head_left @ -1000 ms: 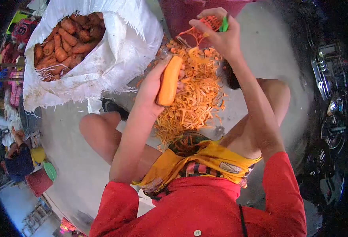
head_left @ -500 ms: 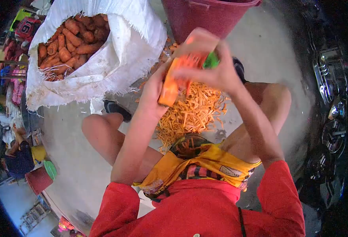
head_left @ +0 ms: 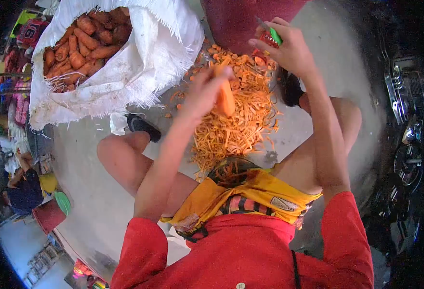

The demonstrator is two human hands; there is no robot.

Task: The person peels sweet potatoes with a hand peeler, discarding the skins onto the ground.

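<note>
- Carrot [head_left: 225, 96], peeled and bright orange, sits in the left hand [head_left: 203, 91], whose fingers are closed round its upper end; motion blur smears both, so the exact finger hold cannot be made out. The carrot hangs above the heap of peelings [head_left: 236, 123].
- Right hand [head_left: 289, 48] is raised beyond the far edge of the heap, fingers curled tight on a green-handled peeler [head_left: 271, 34] with a metal blade end poking out past the fingertips and a scrap of orange peel caught beside it.
- Heap of peelings lies on the concrete floor [head_left: 91, 192] between the person's bare knees, spreading from the lap towards the dark red bucket [head_left: 236, 21], which stands at the heap's far edge.
- White woven sack [head_left: 140, 62], rolled open, stands left of the heap, full of unpeeled carrots [head_left: 84, 41].
- Black shoes show on both sides of the heap: one [head_left: 142, 126] to its left under the sack's frayed edge, one [head_left: 289, 89] to its right below the right wrist.
- Yellow cloth [head_left: 250, 192] lies across the lap on the near side of the heap.
</note>
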